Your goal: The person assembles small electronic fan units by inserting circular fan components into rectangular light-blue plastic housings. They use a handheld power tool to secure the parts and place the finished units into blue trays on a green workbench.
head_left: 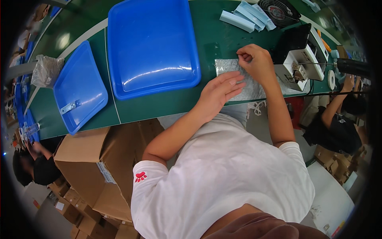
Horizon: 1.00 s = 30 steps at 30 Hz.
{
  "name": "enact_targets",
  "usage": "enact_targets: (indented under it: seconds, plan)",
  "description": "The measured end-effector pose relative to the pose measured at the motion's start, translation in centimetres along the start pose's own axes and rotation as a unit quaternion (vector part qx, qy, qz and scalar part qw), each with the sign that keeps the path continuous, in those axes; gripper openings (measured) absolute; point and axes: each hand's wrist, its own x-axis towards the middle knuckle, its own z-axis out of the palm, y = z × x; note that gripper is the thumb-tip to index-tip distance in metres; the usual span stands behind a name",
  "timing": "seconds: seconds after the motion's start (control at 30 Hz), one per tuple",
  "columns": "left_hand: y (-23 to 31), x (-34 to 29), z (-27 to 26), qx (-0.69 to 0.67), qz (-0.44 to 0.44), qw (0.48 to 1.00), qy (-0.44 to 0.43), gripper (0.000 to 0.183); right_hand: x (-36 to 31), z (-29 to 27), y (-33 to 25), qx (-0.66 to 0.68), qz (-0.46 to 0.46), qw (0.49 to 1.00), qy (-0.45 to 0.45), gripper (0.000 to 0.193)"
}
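A clear, crinkled plastic bag lies flat on the green worktable near its front edge. My left hand rests over the bag's left part with its fingers stretched out, holding nothing. Above the bag's far side is my right hand, its fingers curled into a pinch. What sits between those fingertips, if anything, is too small to make out. The bag's contents cannot be told. Right of my right hand stands a white and black bench machine.
A large blue tray lies left of my hands. A smaller blue tray beyond it holds a metal piece. Light blue cartons and a black fan lie at the back. An open cardboard box stands below. People work either side.
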Motion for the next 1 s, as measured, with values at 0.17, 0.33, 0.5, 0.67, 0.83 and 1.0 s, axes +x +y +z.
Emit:
enact_targets:
  seconds: [0.17, 0.33, 0.5, 0.67, 0.83, 1.0]
  plan:
    - [-0.4, -0.1, -0.6, -0.031, 0.012, 0.999, -0.010, 0.047, 0.0, 0.3, -0.5, -0.031, 0.019, 0.999, 0.022, 0.017]
    - [-0.6, -0.2, -0.7, -0.053, 0.016, 0.998, 0.004, 0.049, -0.4, -0.4, -0.4, 0.083, 0.015, 0.996, 0.021, 0.016]
    - [-0.3, 0.1, -0.2, -0.143, -0.010, 0.989, 0.035, 0.051, -3.0, -3.1, -4.8, 0.199, -0.099, 0.972, -0.073, 0.015]
    - [-0.2, 0.5, 0.7, -0.156, -0.037, 0.985, 0.068, 0.043, -2.5, -3.4, -4.0, 0.183, -0.093, 0.978, -0.048, 0.016]
    - [-1.3, 0.8, -0.3, -0.134, 0.005, 0.989, 0.067, 0.039, -3.3, -2.7, -4.9, 0.203, -0.137, 0.965, -0.093, 0.017]
    - [-1.7, 0.6, -0.3, -0.132, 0.020, 0.988, 0.079, 0.036, -3.5, -2.7, -4.4, 0.151, -0.191, 0.964, -0.106, 0.020]
